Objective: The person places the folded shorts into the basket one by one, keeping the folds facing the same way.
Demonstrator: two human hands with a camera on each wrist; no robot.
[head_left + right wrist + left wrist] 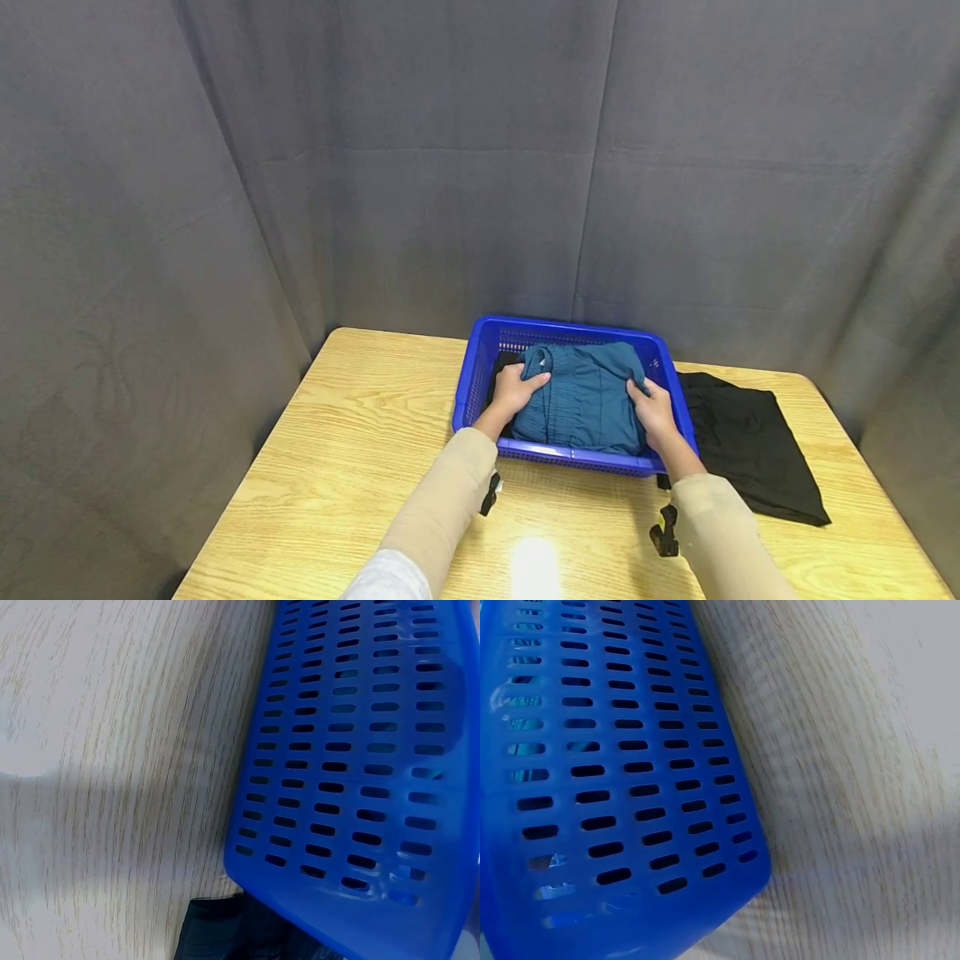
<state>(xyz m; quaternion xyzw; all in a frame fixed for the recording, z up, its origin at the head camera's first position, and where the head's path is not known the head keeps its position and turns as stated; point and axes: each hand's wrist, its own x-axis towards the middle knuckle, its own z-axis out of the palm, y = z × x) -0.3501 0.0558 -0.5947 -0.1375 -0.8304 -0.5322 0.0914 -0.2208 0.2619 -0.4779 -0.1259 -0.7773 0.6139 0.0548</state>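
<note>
A folded teal garment (588, 396) with a gathered elastic waistband lies in a blue plastic basket (570, 456). At its left edge, my left hand (512, 390) grips the cloth with the thumb on top. My right hand (652, 410) pinches the right edge, its thumb over the fabric and the other fingers partly hidden. Dark cloth (504, 362) shows beneath the garment on the left side. Both wrist views are filled largely by the slotted basket wall (622, 766), and neither hand shows there clearly.
A black garment (750, 450) lies flat on the wooden table (352, 450), right of the basket and close against it. Its edge (232, 930) also appears in the right wrist view. Grey curtains (450, 167) hang behind the table and on both sides.
</note>
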